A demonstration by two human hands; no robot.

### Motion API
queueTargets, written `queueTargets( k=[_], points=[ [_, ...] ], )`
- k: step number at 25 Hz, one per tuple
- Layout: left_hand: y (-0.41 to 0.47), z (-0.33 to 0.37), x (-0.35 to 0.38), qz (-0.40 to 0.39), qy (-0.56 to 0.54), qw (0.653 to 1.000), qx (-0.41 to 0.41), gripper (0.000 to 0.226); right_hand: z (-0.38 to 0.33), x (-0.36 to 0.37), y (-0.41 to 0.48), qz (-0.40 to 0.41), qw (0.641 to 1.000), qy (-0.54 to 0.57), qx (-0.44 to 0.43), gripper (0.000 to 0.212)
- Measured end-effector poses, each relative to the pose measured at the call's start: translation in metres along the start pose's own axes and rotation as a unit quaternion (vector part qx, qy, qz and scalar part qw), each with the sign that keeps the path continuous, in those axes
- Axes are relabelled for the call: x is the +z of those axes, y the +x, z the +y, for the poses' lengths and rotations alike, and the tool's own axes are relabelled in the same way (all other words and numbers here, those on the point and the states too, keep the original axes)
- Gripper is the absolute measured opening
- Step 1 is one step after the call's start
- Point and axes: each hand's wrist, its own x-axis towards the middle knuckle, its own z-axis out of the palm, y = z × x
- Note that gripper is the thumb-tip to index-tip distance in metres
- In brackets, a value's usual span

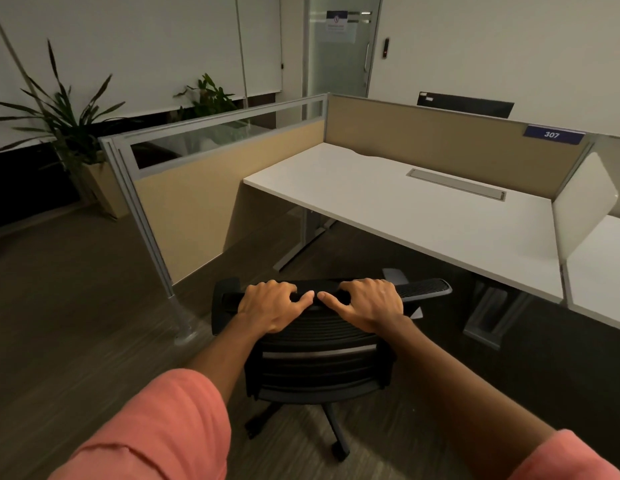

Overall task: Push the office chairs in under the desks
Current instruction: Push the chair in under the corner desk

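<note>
A black office chair [319,362] stands on the floor in front of me, its back turned to me and its castor base visible below. My left hand [272,304] and my right hand [365,303] both grip the top edge of the backrest, thumbs nearly touching. The white desk [405,209] lies ahead and to the right; the chair stands short of its near edge, not under it.
Tan cubicle partitions [184,202] with a metal post [178,317] border the desk's left side. A white divider [585,202] separates a second desk [603,271] at right. Desk legs [492,317] stand underneath. Potted plants [69,133] stand far left.
</note>
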Motion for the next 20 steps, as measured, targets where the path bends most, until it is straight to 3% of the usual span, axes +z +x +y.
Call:
queueTargets(
  k=[7,11,20],
  points=[
    [0.07,-0.062,-0.011,0.002,0.011,0.998,0.057,0.068,-0.027,0.02,0.07,0.029,0.996,0.025,0.081,0.095],
    [0.11,-0.085,-0.016,0.001,0.008,0.996,0.087,0.07,-0.033,0.03,0.107,0.04,0.991,0.031,0.127,0.078],
    [0.202,-0.136,-0.024,0.003,0.0,0.993,0.122,0.066,-0.035,0.047,0.194,0.046,0.986,0.028,0.159,0.075]
  ],
)
